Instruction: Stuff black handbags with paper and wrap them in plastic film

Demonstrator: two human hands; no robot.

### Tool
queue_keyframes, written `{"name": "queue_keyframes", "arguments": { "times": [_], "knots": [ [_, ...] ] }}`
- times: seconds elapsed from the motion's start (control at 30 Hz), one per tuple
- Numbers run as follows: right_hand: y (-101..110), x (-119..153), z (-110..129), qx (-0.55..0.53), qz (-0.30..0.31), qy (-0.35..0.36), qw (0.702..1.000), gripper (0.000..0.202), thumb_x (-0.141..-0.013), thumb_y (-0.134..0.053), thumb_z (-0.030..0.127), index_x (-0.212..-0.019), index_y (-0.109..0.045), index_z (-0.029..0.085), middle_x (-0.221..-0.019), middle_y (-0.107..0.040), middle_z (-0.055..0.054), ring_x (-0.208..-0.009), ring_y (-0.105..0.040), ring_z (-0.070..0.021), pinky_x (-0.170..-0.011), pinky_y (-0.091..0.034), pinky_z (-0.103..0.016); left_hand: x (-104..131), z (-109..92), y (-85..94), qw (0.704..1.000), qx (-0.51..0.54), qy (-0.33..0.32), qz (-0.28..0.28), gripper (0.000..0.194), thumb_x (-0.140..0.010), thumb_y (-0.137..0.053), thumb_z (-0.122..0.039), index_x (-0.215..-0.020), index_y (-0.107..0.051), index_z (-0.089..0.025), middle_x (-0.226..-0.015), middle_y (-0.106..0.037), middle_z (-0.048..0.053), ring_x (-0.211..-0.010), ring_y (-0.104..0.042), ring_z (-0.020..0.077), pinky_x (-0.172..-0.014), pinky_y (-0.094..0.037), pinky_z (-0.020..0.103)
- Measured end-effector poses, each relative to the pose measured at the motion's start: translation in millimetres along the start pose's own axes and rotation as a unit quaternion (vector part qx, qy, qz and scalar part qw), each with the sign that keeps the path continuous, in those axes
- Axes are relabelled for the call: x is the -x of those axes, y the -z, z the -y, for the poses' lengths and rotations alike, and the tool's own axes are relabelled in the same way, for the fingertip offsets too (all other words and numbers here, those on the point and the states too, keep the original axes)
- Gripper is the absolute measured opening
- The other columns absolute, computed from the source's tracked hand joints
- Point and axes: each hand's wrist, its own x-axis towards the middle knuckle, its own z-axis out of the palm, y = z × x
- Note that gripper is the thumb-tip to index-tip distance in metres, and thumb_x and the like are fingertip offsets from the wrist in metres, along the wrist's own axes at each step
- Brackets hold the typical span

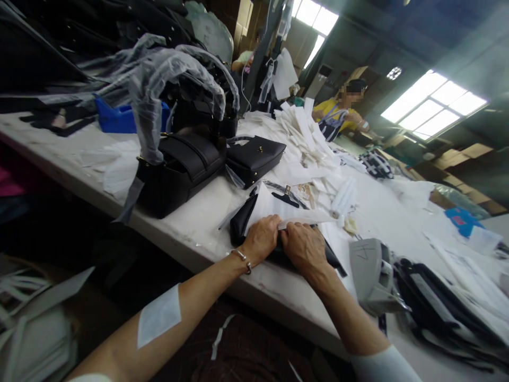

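At the table's near edge lies a black handbag (239, 222) with a sheet of white packing foam (264, 204) spread over it. My left hand (261, 237) has its fingers curled on the foam sheet. Right beside it, my right hand (305, 245) pinches the same sheet, its knuckles close to the left ones. A strip of the sheet sticks out to the right past my fingers. Both hands cover much of the bag's middle. Behind the bag stands a smaller black bag (258, 154) with gold studs. A larger black handbag (181, 167) with plastic-wrapped handles stands to the left.
White foam strips (302, 132) are heaped behind the bags. A blue tape dispenser (119, 118) stands at the back left. To the right are a grey tape dispenser (368, 270) and another black bag (433, 302). A person in yellow (345, 114) works across the table.
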Motion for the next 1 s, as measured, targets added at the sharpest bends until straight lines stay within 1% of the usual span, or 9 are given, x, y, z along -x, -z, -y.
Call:
{"name": "queue_keyframes", "arguments": {
  "times": [0.2,0.4,0.53,0.63,0.7,0.77,0.87,0.93,1.0],
  "knots": [
    [4,-24,2,-0.043,0.154,-0.039,0.986,0.042,-0.096,-0.039,0.037,-0.096,-0.073,0.013,-0.096,-0.074,-0.02,-0.094,-0.07,-0.0312,-0.078,-0.047,-0.037,1,1,-3.0,1.0,0.015,0.006,-0.005,0.024,-0.092,-0.039,-0.005,-0.105,-0.054,-0.018,-0.099,-0.066,0.006,-0.095,-0.064,0.0203,-0.088,-0.052,0.033],
    [4,-25,9,-0.033,0.162,-0.06,0.984,0.045,-0.097,-0.037,0.037,-0.096,-0.074,0.01,-0.096,-0.073,-0.023,-0.092,-0.071,-0.0326,-0.072,-0.049,-0.037,2,0,2.2,1.0,0.027,-0.003,-0.004,0.025,-0.091,-0.038,-0.004,-0.103,-0.056,-0.018,-0.095,-0.066,0.005,-0.09,-0.063,0.0192,-0.083,-0.052,0.031],
    [25,-6,-6,-0.067,0.163,-0.033,0.984,0.038,-0.094,-0.044,0.042,-0.08,-0.072,0.02,-0.078,-0.073,-0.009,-0.072,-0.068,-0.0216,-0.059,-0.042,-0.027,5,0,7.4,0.999,0.026,-0.031,0.008,0.024,-0.09,-0.044,-0.006,-0.103,-0.059,-0.02,-0.095,-0.065,0.003,-0.09,-0.062,0.0184,-0.082,-0.052,0.029],
    [54,10,-22,-0.154,0.118,-0.019,0.981,0.046,-0.09,-0.047,0.054,-0.061,-0.062,0.021,-0.051,-0.057,0.001,-0.051,-0.053,-0.0135,-0.048,-0.031,-0.024,7,1,8.6,0.998,0.022,-0.052,0.015,0.026,-0.09,-0.044,-0.005,-0.104,-0.06,-0.021,-0.096,-0.063,0.003,-0.091,-0.061,0.0185,-0.084,-0.051,0.029],
    [70,17,-28,-0.224,0.046,-0.019,0.973,0.047,-0.088,-0.05,0.057,-0.058,-0.059,0.021,-0.047,-0.049,0.003,-0.048,-0.046,-0.0117,-0.047,-0.029,-0.024,8,2,7.8,0.998,0.017,-0.061,0.019,0.029,-0.09,-0.043,-0.004,-0.104,-0.061,-0.021,-0.096,-0.063,0.004,-0.092,-0.06,0.0188,-0.085,-0.051,0.03],
    [77,19,-29,-0.27,-0.024,-0.008,0.963,0.042,-0.087,-0.053,0.054,-0.062,-0.062,0.021,-0.052,-0.054,0.003,-0.052,-0.049,-0.012,-0.051,-0.033,-0.024,8,2,6.2,0.997,0.009,-0.071,0.022,0.03,-0.09,-0.041,-0.003,-0.104,-0.061,-0.021,-0.095,-0.062,0.004,-0.091,-0.06,0.0193,-0.085,-0.051,0.032],
    [62,13,-28,-0.306,-0.058,0.041,0.949,0.03,-0.089,-0.054,0.044,-0.076,-0.07,0.022,-0.076,-0.068,0.0,-0.067,-0.058,-0.0148,-0.063,-0.04,-0.026,8,2,4.4,0.996,-0.005,-0.089,0.024,0.028,-0.091,-0.04,-0.003,-0.102,-0.061,-0.019,-0.093,-0.062,0.005,-0.09,-0.059,0.0202,-0.086,-0.051,0.034],
    [38,8,-30,-0.323,-0.036,0.064,0.944,0.027,-0.089,-0.054,0.041,-0.083,-0.073,0.023,-0.088,-0.071,-0.002,-0.075,-0.062,-0.0168,-0.069,-0.042,-0.027,9,3,4.2,0.995,-0.015,-0.099,0.024,0.027,-0.092,-0.04,-0.004,-0.103,-0.06,-0.018,-0.094,-0.061,0.005,-0.091,-0.058,0.0205,-0.086,-0.051,0.034],
    [12,5,-35,-0.344,-0.01,0.064,0.937,0.025,-0.089,-0.054,0.039,-0.084,-0.073,0.023,-0.087,-0.071,-0.003,-0.077,-0.063,-0.0182,-0.073,-0.044,-0.029,12,3,4.8,0.994,-0.023,-0.107,0.024,0.026,-0.093,-0.041,-0.006,-0.105,-0.059,-0.018,-0.097,-0.062,0.005,-0.093,-0.058,0.0202,-0.088,-0.05,0.034]
  ]
}}
